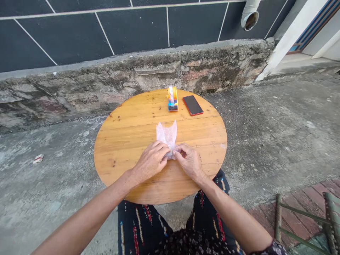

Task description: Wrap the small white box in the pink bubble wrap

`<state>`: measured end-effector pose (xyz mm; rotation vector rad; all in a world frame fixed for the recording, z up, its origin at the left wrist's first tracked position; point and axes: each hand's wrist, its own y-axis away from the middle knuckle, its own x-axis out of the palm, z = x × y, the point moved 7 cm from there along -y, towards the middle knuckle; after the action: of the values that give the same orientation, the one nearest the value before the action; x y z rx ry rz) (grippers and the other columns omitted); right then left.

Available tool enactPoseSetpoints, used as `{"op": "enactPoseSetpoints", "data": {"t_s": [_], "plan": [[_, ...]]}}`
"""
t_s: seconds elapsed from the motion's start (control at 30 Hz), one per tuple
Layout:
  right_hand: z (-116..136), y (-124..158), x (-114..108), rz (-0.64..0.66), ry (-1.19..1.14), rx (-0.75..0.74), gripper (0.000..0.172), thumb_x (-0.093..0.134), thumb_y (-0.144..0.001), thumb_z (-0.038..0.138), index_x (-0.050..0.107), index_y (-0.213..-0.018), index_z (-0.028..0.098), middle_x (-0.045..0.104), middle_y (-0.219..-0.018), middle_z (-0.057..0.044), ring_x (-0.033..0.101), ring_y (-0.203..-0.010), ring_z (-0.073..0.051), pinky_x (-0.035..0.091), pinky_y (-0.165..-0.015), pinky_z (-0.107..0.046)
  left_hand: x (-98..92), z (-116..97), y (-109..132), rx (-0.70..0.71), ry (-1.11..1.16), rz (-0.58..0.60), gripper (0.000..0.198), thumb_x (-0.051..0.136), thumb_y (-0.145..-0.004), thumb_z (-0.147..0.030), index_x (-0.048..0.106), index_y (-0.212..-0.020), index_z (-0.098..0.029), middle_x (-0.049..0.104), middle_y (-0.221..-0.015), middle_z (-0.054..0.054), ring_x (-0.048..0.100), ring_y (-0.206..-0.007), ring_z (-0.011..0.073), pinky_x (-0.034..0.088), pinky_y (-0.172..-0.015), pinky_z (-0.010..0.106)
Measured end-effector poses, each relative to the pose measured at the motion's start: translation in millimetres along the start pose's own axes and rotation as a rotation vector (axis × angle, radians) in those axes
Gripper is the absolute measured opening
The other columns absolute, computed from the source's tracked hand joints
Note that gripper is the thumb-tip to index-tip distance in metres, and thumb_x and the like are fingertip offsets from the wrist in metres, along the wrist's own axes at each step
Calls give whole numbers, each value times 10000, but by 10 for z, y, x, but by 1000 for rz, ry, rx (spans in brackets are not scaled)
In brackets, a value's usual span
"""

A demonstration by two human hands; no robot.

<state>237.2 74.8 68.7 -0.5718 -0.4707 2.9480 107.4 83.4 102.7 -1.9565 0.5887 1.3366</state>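
A thin, whitish-pink plastic bag (166, 134) lies crumpled on the round wooden table (127, 141), its two handle-like points facing away from me. My left hand (152, 156) is closed at the bag's near left side, fingers curled onto the plastic. On the near right side, my right hand (188, 159) pinches the bag between thumb and forefinger. Both sets of fingertips are close together at the bag's near end. The fingers partly cover that end, so any contents there are hidden.
Toward the table's far edge stands a yellow and blue tape dispenser (172, 99). A phone with a red edge (193, 105) lies to its right. Behind runs a stone-based wall (159, 72). A green metal chair frame (302, 219) is at lower right.
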Motion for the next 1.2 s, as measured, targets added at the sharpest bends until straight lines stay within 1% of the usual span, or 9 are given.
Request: {"op": "enactPoseSetpoints", "data": {"t_s": [0.2, 0.37, 0.47, 0.53, 0.77, 0.87, 0.93, 1.07, 1.2], "plan": [[62, -9, 77, -25, 43, -45, 78, 592, -839, 232, 638, -790, 193, 636, -749, 3, 550, -658, -132, 434, -637, -249, -6, 35, 65, 14, 120, -91, 204, 532, -794, -32, 607, -916, -177, 654, -994, 51, 539, -994, 219, 464, -890, 357], [89, 8, 108, -38, 74, -70, 67, 589, -844, 227, 639, -813, 195, 635, -753, 0, 564, -688, -140, 450, -666, -256, -7, 76, 120, -27, 184, -150, 211, 537, -807, -45, 592, -971, -165, 655, -984, 58, 569, -973, 215, 483, -867, 356], [156, 22, 108, -25, 121, -96, 63, 578, -847, 210, 638, -835, 195, 644, -770, -3, 574, -711, -143, 457, -693, -261, 2, 113, 164, -59, 189, -208, 188, 548, -820, -73, 589, -985, -153, 634, -1073, 88, 583, -998, 219, 495, -859, 355], [204, 26, 106, -15, 155, -115, 68, 566, -850, 204, 632, -835, 198, 647, -771, -4, 577, -717, -146, 460, -704, -268, 8, 118, 185, -42, 180, -246, 152, 546, -827, -78, 598, -947, -157, 621, -1116, 96, 584, -1012, 218, 496, -868, 351], [292, 24, 142, 12, 233, -193, 80, 549, -862, 171, 620, -842, 203, 646, -789, -13, 589, -763, -162, 457, -737, -289, 13, 93, 206, 32, 185, -306, 133, 541, -835, -67, 630, -845, -166, 646, -972, 66, 554, -963, 212, 489, -854, 354], [307, 30, 164, 19, 264, -225, 87, 545, -865, 155, 616, -848, 201, 652, -809, -23, 598, -785, -170, 458, -747, -295, -1, 113, 230, 12, 173, -350, 123, 553, -841, -89, 646, -835, -169, 629, -1010, 79, 538, -986, 218, 488, -849, 359], [320, 34, 178, 26, 288, -241, 97, 537, -869, 150, 615, -848, 202, 659, -823, -29, 603, -795, -174, 460, -754, -299, -2, 126, 240, 9, 187, -359, 125, 549, -852, -102, 651, -834, -171, 616, -1022, 83, 540, -965, 205, 491, -829, 345], [357, 38, 195, 41, 333, -249, 122, 521, -871, 139, 625, -854, 201, 676, -846, -39, 618, -814, -183, 469, -773, -305, -15, 129, 237, 30, 247, -353, 128, 530, -874, -117, 637, -839, -178, 632, -949, 65, 551, -936, 193, 488, -811, 331], [403, 45, 219, 53, 398, -275, 149, 516, -861, 117, 642, -872, 197, 691, -877, -48, 629, -853, -195, 471, -798, -314, -7, 159, 235, -29, 298, -331, 108, 550, -849, -99, 591, -910, -179, 644, -939, 53, 565, -955, 199, 482, -838, 337]]}}
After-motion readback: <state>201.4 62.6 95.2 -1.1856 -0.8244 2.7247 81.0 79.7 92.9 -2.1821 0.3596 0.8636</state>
